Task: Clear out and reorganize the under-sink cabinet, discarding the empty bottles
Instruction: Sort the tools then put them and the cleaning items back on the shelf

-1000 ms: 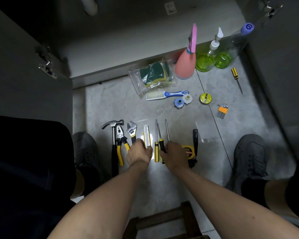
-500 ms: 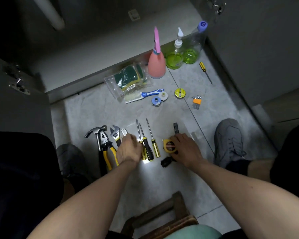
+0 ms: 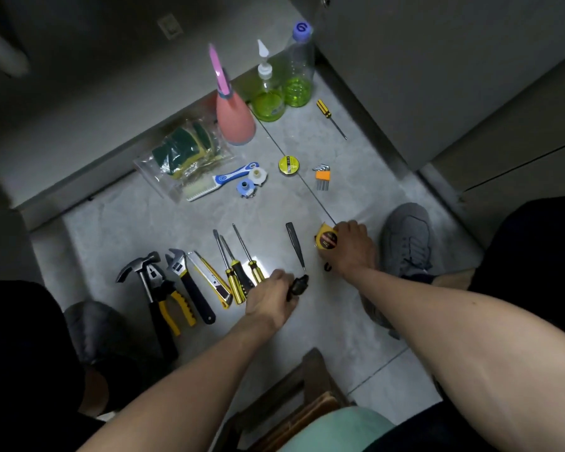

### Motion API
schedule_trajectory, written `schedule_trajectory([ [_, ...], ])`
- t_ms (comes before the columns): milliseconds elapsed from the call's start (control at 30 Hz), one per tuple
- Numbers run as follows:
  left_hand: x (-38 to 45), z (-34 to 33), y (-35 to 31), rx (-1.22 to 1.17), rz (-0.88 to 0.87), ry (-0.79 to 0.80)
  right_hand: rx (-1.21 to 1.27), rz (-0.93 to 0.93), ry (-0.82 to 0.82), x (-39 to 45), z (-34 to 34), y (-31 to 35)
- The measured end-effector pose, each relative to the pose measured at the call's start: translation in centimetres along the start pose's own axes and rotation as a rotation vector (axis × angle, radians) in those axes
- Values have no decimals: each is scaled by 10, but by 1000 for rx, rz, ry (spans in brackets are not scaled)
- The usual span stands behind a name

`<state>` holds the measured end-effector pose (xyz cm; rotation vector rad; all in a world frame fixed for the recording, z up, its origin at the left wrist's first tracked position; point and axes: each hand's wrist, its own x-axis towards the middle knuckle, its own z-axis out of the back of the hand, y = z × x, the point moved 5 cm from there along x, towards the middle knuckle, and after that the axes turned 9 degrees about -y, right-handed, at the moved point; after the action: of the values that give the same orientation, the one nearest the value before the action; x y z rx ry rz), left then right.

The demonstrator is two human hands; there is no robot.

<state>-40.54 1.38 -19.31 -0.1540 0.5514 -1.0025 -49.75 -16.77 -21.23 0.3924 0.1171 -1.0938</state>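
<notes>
Tools lie in a row on the grey floor: a hammer (image 3: 137, 267), pliers (image 3: 167, 295), an adjustable wrench (image 3: 185, 278), a utility knife (image 3: 209, 277) and three screwdrivers (image 3: 238, 272). My left hand (image 3: 271, 298) grips the black handle of a thin dark tool (image 3: 296, 244) at the row's right end. My right hand (image 3: 351, 251) holds a yellow tape measure (image 3: 325, 239) just to the right of it. By the open cabinet stand a pink spray bottle (image 3: 235, 122), a green-liquid bottle (image 3: 268, 99) and a clear bottle with a purple cap (image 3: 299, 70).
A bag of sponges (image 3: 183, 151), a blue-handled brush (image 3: 222, 181), two small tape rolls (image 3: 252, 182), a yellow reel (image 3: 288, 164), hex keys (image 3: 322, 176) and a small screwdriver (image 3: 330, 117) lie further off. My shoes (image 3: 405, 239) flank the tools. A wooden stool (image 3: 307, 386) is below me.
My left hand moved right from the utility knife to the dark tool's handle. My right hand carried the tape measure to the right and away from me. The view shifted.
</notes>
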Motion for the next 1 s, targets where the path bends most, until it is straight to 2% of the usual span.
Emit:
schedule_trajectory([
  [133, 8, -6, -7, 81, -13, 53, 47, -16, -38, 6, 3, -1],
  [267, 11, 1, -7, 0, -119, 134, 65, 256, -165, 10, 13, 28],
  [367, 8, 18, 5, -57, -105, 144, 57, 373, -60, 21, 6, 66],
  [433, 3, 32, 19, -41, -15, 151, -27, 412, 75, 27, -5, 85],
  [500, -4, 44, 38, -55, 138, 156, -79, 455, 139, 28, -13, 98],
  [600, -21, 56, 66, -131, 377, 128, 56, 421, 93, 27, -9, 105],
  [700, -41, 59, 86, -173, 536, 74, 275, 372, -13, 24, 8, 115],
  [833, -58, 54, 95, -203, 623, 57, 439, 434, -156, 19, 31, 133],
  [900, -61, 53, 95, -186, 653, 41, 429, 476, -190, 12, 34, 135],
  [1000, -62, 53, 94, -180, 684, 38, 292, 512, -107, -12, 20, 123],
])
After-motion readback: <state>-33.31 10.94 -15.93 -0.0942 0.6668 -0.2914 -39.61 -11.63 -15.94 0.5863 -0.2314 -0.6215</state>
